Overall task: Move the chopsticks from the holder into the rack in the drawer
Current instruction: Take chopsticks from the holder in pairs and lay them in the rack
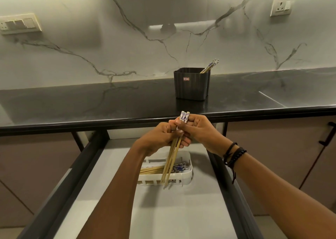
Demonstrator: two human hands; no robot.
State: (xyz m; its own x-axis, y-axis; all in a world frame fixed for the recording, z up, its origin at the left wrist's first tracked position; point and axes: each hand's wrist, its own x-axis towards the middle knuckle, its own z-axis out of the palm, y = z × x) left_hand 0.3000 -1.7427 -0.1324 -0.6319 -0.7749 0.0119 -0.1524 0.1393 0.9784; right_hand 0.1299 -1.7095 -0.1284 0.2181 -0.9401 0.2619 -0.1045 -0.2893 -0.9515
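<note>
Left hand (158,138), right hand (199,131): grip curled round chopsticks (171,158); tips above rack (181,177) front rim.

Rack (181,181) sitting in drawer (163,211); chopsticks (151,170) lying in rack; held bundle (172,158) hovering above rack; holder (190,86) standing on counter (91,104) behind rack.

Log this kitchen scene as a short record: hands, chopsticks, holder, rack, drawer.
left hand: grips held chopsticks mid-shaft
right hand: grips their patterned tops
held chopsticks: tilted bundle, lower ends over rack
holder: dark, on counter, remaining chopsticks lean inside
rack: white, in open drawer, stored chopsticks lie flat
</note>
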